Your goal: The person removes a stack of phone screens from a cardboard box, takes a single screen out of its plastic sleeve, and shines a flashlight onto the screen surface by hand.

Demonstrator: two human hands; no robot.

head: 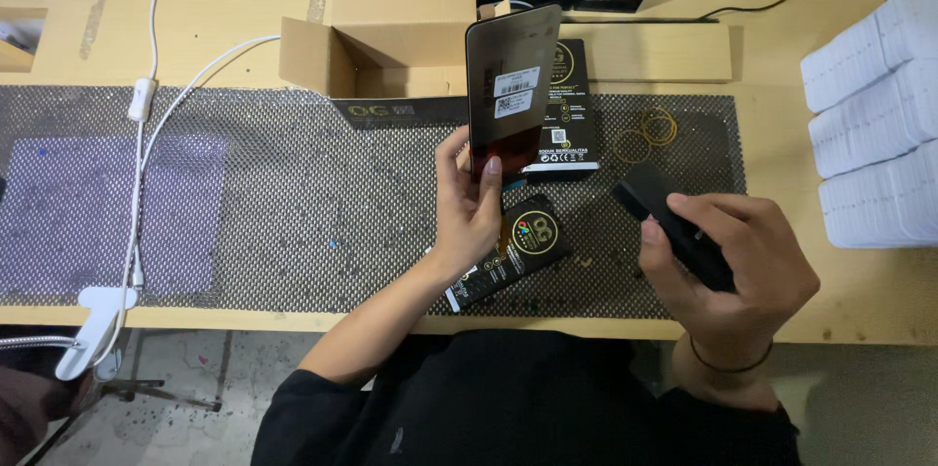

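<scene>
Fingers of the left hand [467, 217] clamp a dark glossy panel [508, 85] upright over the mesh mat [293, 202], label side facing up for reading (probably); the right hand [728, 266] wraps a black scanner [674, 227] near the desk [840, 300] edge.

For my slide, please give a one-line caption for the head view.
Left hand holds a dark flat panel upright; right hand grips a black device.
</scene>
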